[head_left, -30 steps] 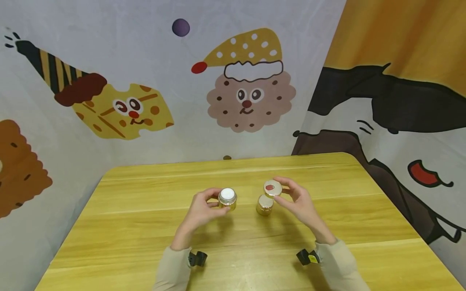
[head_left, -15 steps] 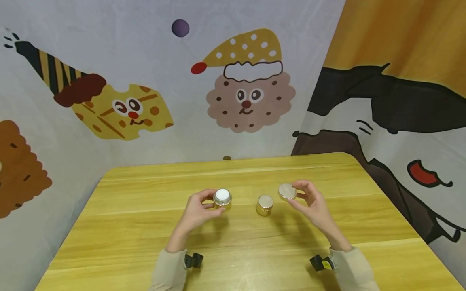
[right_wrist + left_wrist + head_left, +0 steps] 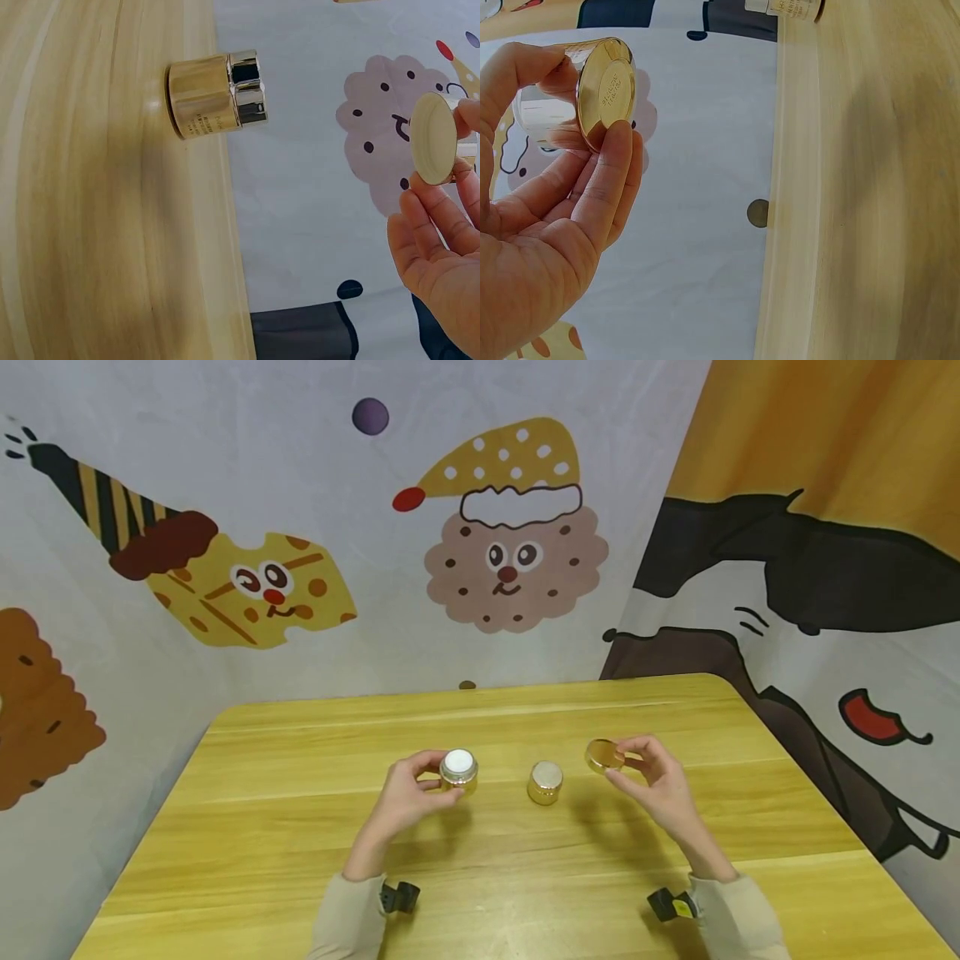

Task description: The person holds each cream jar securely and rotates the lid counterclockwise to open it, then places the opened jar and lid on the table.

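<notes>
My left hand (image 3: pixel 408 797) grips an uncovered gold cream jar (image 3: pixel 460 770) by its sides, its white top facing up in the head view. The left wrist view shows the jar's shiny gold base (image 3: pixel 607 94) with small print, thumb and fingertips around it. Between finger and thumb, my right hand (image 3: pixel 656 781) holds a round gold lid (image 3: pixel 604 756) above the table. In the right wrist view the lid's pale hollow inside (image 3: pixel 433 139) shows. A second gold jar (image 3: pixel 545 783), with its lid on, stands upright on the table between the hands.
The yellow wood-grain table (image 3: pixel 480 868) reaches back to a cloth wall (image 3: pixel 390 660) printed with cartoon food. On each wrist sits a small black camera, the left camera (image 3: pixel 400 897) and the right camera (image 3: pixel 670 905).
My right hand has moved right, away from the standing jar, and the lid has tilted from showing its top to showing its inside. My left hand has shifted slightly left with its jar.
</notes>
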`<act>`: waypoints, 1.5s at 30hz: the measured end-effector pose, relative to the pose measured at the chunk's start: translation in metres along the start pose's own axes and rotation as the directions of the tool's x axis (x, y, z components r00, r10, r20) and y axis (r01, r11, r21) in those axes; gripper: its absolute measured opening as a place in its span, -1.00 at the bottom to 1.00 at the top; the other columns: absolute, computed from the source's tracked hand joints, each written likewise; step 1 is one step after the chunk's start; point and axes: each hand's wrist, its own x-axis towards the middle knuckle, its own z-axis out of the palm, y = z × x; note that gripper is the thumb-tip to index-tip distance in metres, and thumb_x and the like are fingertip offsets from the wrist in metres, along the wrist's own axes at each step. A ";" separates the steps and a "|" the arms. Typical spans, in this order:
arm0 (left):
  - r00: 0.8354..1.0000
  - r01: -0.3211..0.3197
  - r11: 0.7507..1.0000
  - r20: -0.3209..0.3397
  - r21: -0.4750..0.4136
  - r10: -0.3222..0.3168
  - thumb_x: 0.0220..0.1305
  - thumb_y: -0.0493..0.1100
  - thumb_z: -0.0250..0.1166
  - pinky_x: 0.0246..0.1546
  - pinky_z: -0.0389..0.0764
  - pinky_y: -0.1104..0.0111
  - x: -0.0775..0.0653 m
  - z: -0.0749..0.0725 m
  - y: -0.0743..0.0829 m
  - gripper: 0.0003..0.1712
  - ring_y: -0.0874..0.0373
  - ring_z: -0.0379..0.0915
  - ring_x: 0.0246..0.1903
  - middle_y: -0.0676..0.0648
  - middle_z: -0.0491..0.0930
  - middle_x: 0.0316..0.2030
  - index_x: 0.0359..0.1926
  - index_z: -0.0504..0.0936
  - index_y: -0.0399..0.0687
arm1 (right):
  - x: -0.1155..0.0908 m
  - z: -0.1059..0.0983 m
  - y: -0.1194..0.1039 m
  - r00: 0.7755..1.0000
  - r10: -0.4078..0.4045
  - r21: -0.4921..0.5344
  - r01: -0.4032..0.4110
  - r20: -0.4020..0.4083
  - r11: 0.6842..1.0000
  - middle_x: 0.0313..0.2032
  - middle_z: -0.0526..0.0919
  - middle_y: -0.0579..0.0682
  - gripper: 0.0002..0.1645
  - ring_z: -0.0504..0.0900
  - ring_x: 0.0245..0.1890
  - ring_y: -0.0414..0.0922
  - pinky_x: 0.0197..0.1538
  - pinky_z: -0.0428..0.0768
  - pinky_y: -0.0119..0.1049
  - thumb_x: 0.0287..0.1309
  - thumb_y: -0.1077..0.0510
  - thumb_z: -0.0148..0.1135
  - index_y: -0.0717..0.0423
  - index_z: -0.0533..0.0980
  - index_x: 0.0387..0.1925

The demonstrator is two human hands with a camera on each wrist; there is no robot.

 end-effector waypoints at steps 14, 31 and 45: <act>1.000 -0.012 1.000 0.013 -0.011 0.012 -0.11 -0.43 0.43 -0.12 0.63 0.35 0.000 0.000 0.000 -0.48 -0.03 0.49 -0.11 -0.22 0.56 -0.16 -0.03 0.55 -0.41 | 0.001 -0.005 0.001 1.000 -0.025 0.022 0.024 0.016 0.999 -0.21 0.52 0.17 -0.70 0.51 -0.15 -0.18 -0.04 0.53 -0.48 -0.09 0.69 0.11 0.58 0.38 -0.22; 1.000 -0.023 1.000 0.009 -0.004 0.023 -0.14 -0.43 0.43 -0.14 0.63 0.38 0.001 0.003 0.000 -0.48 -0.03 0.48 -0.13 -0.23 0.55 -0.17 -0.05 0.54 -0.44 | 0.001 -0.006 -0.001 0.999 -0.016 -0.074 0.014 -0.036 0.997 -0.28 0.52 0.15 -0.66 0.49 -0.24 -0.20 -0.11 0.52 -0.51 -0.18 0.69 0.18 0.56 0.41 -0.25; 1.000 -0.008 1.000 -0.001 -0.013 0.008 -0.14 -0.44 0.44 -0.14 0.64 0.35 0.000 0.003 0.001 -0.49 -0.01 0.49 -0.14 -0.19 0.56 -0.18 -0.05 0.56 -0.40 | 0.001 -0.006 0.001 0.994 0.055 -0.167 -0.071 -0.095 0.983 -0.14 0.56 0.14 -0.55 0.51 -0.14 -0.26 -0.13 0.54 -0.54 -0.19 0.68 0.21 0.56 0.43 -0.14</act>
